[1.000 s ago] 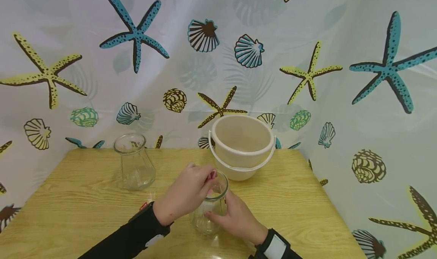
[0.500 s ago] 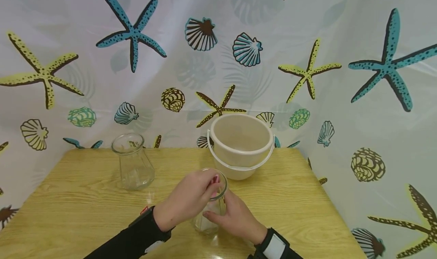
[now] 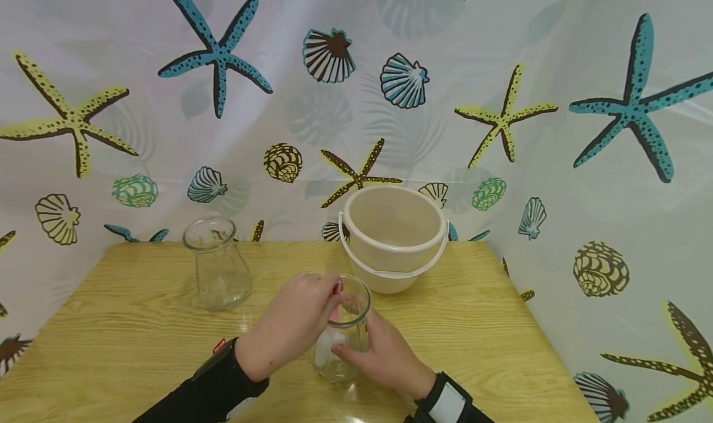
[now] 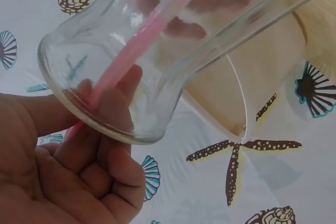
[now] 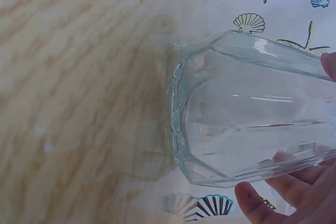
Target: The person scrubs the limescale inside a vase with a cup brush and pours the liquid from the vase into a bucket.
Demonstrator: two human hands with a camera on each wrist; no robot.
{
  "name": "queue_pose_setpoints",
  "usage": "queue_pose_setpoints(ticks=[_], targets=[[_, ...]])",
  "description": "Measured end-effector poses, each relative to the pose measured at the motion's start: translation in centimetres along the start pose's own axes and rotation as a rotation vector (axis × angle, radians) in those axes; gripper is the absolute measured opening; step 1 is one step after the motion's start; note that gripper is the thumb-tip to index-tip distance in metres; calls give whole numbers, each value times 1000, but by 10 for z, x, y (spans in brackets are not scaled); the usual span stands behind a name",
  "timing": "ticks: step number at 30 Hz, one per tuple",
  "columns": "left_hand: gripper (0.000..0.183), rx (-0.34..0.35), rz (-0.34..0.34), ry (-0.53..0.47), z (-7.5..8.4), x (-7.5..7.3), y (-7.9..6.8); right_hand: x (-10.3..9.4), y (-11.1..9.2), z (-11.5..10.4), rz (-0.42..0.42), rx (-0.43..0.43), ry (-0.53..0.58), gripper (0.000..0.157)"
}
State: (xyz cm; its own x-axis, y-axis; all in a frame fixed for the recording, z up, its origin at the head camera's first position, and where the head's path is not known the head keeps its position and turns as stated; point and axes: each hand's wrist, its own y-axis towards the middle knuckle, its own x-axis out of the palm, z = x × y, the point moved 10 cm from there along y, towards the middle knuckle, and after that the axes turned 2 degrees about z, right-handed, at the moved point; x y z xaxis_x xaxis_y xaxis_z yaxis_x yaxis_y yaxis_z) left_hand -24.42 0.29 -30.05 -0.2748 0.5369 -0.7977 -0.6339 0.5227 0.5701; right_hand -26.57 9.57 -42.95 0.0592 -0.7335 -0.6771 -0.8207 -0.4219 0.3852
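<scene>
A clear glass jar (image 3: 340, 373) stands upright on the table, and my right hand (image 3: 392, 356) grips its side with thumb and fingers spread round it. My left hand (image 3: 298, 318) is at the jar's mouth, pinching the pink handle of a bottle brush (image 4: 140, 41). The brush's pale, whitish head (image 3: 323, 347) is inside the jar, against the left wall; its exact shape is blurred by the glass. In the right wrist view, the faceted base of the jar (image 5: 252, 114) rests on the wood, with fingertips at its far end.
A second glass jar (image 3: 223, 280) stands at the back left of the wooden table (image 3: 473, 330). Behind the hands is a cream bucket (image 3: 392, 262) with a white handle, close to the held jar. A patterned curtain (image 3: 334, 119) encloses the back and sides.
My left hand first shifted right over the jar's mouth, then back left. The brush head swung from the middle of the jar to its left wall. My right hand and the jar stayed put.
</scene>
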Motion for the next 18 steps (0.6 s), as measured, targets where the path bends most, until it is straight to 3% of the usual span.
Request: queue_pose_setpoints(ticks=[8,18], targets=[[12,23,69,-15,-4,6,5,-1,0,-1,15,-8,0,79],[11,-11,70,-181,4,17,15,-1,-3,2,0,4,-1,84]])
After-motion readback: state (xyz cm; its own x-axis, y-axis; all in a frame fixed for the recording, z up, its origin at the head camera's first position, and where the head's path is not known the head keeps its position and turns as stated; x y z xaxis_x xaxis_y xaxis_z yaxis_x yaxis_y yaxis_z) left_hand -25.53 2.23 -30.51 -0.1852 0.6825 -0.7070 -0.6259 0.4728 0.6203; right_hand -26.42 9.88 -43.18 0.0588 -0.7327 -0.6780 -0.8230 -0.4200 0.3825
